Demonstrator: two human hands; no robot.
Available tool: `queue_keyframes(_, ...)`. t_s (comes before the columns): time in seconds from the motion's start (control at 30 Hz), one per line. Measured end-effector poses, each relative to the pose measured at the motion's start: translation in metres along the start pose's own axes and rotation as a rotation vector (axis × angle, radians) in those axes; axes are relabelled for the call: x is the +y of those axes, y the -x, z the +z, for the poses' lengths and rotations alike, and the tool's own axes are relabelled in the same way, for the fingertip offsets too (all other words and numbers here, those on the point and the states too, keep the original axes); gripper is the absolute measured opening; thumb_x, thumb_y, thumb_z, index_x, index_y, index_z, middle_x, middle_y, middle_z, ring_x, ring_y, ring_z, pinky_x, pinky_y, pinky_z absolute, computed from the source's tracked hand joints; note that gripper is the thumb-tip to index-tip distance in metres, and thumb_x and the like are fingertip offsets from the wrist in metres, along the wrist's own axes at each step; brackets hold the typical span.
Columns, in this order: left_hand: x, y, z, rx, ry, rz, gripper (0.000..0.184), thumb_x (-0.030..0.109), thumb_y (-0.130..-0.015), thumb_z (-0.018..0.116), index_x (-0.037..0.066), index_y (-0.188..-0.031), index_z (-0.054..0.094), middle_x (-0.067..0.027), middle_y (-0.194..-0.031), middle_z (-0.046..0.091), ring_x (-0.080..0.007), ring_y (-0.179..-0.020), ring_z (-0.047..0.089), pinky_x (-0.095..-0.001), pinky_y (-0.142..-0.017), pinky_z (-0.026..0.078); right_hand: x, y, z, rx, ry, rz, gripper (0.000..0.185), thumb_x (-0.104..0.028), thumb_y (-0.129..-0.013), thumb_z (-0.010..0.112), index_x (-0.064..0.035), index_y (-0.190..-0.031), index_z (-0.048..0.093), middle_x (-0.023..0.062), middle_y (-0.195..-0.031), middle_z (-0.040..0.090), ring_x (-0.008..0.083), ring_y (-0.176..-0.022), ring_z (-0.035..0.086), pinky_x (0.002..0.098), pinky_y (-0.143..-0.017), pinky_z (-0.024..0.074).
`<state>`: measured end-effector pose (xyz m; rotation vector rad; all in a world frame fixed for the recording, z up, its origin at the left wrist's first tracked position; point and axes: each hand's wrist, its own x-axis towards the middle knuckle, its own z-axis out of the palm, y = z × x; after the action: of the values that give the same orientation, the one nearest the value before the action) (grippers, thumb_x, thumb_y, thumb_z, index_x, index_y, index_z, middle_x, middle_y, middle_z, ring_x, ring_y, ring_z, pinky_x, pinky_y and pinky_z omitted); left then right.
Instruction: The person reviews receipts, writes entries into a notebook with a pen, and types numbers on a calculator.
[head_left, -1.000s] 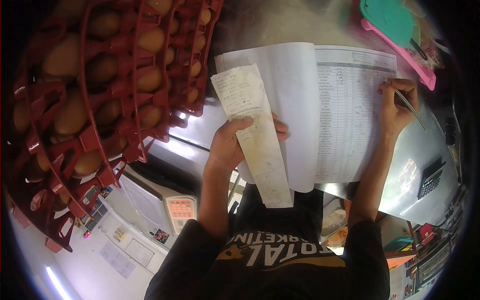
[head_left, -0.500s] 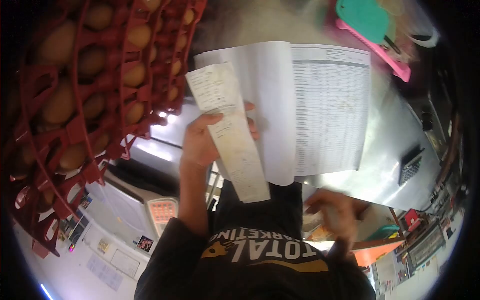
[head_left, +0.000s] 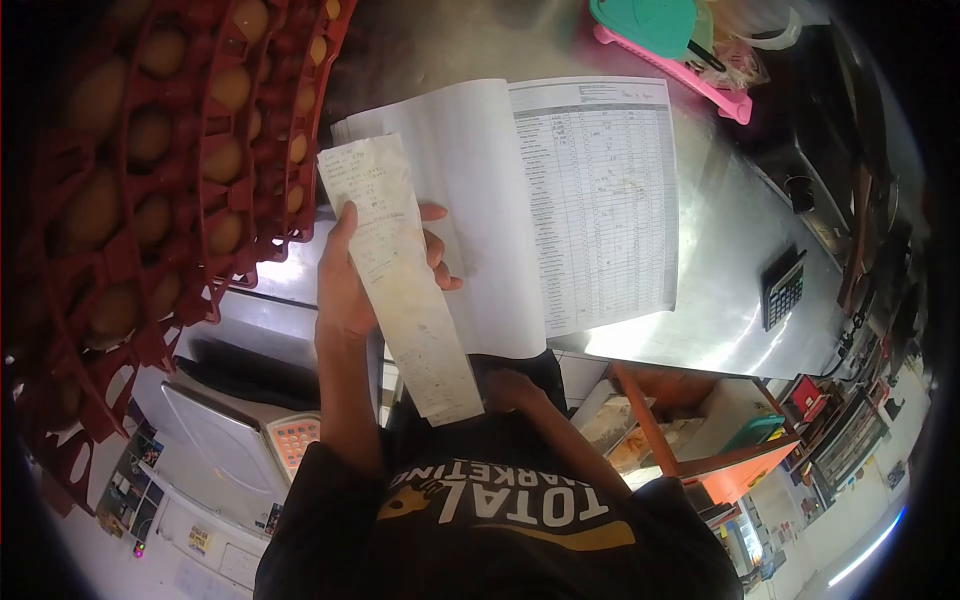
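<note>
While the left hand [head_left: 346, 288] grips a long handwritten slip [head_left: 406, 280] between thumb and fingers left of centre, seemingly for easy reading beside the printed sheet [head_left: 605, 215], the right hand [head_left: 512, 390] sits low at centre, its finger state impossible to tell.

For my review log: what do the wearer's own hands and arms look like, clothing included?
Both the left hand and the right hand are ungloved, with bare forearms and no watch visible. The black sleeves end near the elbows. They belong to a black shirt printed with white lettering, including "TOTAL". The right fingers are too shadowed to check for rings.
</note>
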<state>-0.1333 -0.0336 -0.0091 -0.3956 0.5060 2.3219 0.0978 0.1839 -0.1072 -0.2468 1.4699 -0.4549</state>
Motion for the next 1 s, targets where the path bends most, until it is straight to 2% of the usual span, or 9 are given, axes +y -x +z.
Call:
queue_keyframes(0.1,0.000,0.004,0.001,0.040,-0.036,0.030,0.092,0.073,-0.098,0.030,-0.007,-0.140,0.048,-0.0207,-0.095,0.062,-0.0343,-0.087,0.064,-0.0551,-0.087,0.052,0.013,-0.017,0.025,0.041,0.026,-0.075,0.026,-0.025,-0.081,0.072,-0.0039,-0.097,0.076,0.0212,-0.104,0.074,0.0372,-0.104,0.071,0.0464,-0.089,0.0578)
queue_keyframes(0.17,0.000,0.004,-0.001,0.056,0.024,-0.009,0.102,0.081,-0.091,0.035,-0.008,-0.141,0.045,-0.0217,-0.096,0.061,-0.0377,-0.088,0.063,-0.0597,-0.090,0.049,0.022,-0.024,0.038,0.110,-0.057,-0.223,0.026,-0.024,-0.080,0.073,-0.0056,-0.098,0.075,0.0193,-0.105,0.074,0.0374,-0.103,0.071,0.0476,-0.089,0.0575)
queue_keyframes(0.3,-0.002,0.005,-0.007,0.000,0.090,0.000,0.107,0.084,-0.089,0.034,-0.008,-0.142,0.044,-0.0228,-0.097,0.059,-0.0380,-0.089,0.062,-0.0604,-0.090,0.049,0.020,-0.022,0.042,0.141,0.019,-0.234,0.026,-0.025,-0.081,0.072,-0.0063,-0.099,0.074,0.0197,-0.105,0.073,0.0398,-0.102,0.070,0.0493,-0.088,0.0567)
queue_keyframes(0.37,-0.002,0.004,-0.008,0.012,0.104,0.007,0.108,0.085,-0.089,0.034,-0.008,-0.142,0.044,-0.0230,-0.097,0.059,-0.0377,-0.089,0.062,-0.0605,-0.091,0.049,0.028,-0.027,0.050,0.275,-0.112,-0.277,0.026,-0.027,-0.082,0.071,-0.0063,-0.098,0.074,0.0222,-0.104,0.072,0.0430,-0.100,0.068,0.0505,-0.088,0.0558)
queue_keyframes(0.6,-0.002,0.005,-0.008,0.007,0.197,-0.002,0.111,0.086,-0.088,0.033,-0.010,-0.142,0.044,-0.0267,-0.097,0.061,-0.0395,-0.090,0.065,-0.0643,-0.090,0.051,0.003,0.009,0.008,0.205,-0.114,-0.239,0.029,-0.024,-0.083,0.069,-0.0039,-0.103,0.071,0.0230,-0.106,0.071,0.0429,-0.101,0.068,0.0507,-0.088,0.0555)
queue_keyframes(0.67,0.001,0.004,-0.003,0.034,0.124,-0.005,0.111,0.086,-0.089,0.029,-0.010,-0.144,0.042,-0.0225,-0.096,0.059,-0.0366,-0.088,0.062,-0.0592,-0.084,0.054,0.006,0.004,0.010,0.170,-0.073,-0.190,0.028,-0.020,-0.083,0.067,-0.0024,-0.105,0.070,0.0235,-0.107,0.071,0.0431,-0.101,0.068,0.0505,-0.090,0.0549)
queue_keyframes(0.77,0.000,0.004,-0.003,0.013,0.103,0.024,0.111,0.086,-0.090,0.028,-0.010,-0.143,0.044,-0.0230,-0.097,0.059,-0.0364,-0.087,0.062,-0.0597,-0.082,0.054,0.014,-0.014,0.022,0.143,-0.095,-0.366,0.026,-0.014,-0.083,0.065,-0.0017,-0.106,0.070,0.0235,-0.107,0.070,0.0437,-0.102,0.067,0.0503,-0.091,0.0545)
queue_keyframes(0.87,0.001,0.004,-0.002,0.040,0.107,0.007,0.112,0.086,-0.090,0.027,-0.011,-0.142,0.045,-0.0232,-0.096,0.060,-0.0362,-0.087,0.062,-0.0594,-0.083,0.054,0.024,-0.023,0.038,0.217,-0.166,-0.417,0.029,-0.012,-0.082,0.066,-0.0020,-0.109,0.069,0.0240,-0.107,0.070,0.0440,-0.103,0.067,0.0506,-0.091,0.0542)
queue_keyframes(1.0,0.000,0.004,-0.001,0.080,0.081,0.007,0.112,0.087,-0.089,0.028,-0.011,-0.142,0.044,-0.0229,-0.095,0.060,-0.0361,-0.087,0.062,-0.0587,-0.083,0.054,0.019,-0.017,0.034,0.180,-0.111,-0.358,0.031,-0.011,-0.082,0.067,-0.0023,-0.112,0.067,0.0243,-0.108,0.070,0.0443,-0.103,0.066,0.0508,-0.091,0.0540)
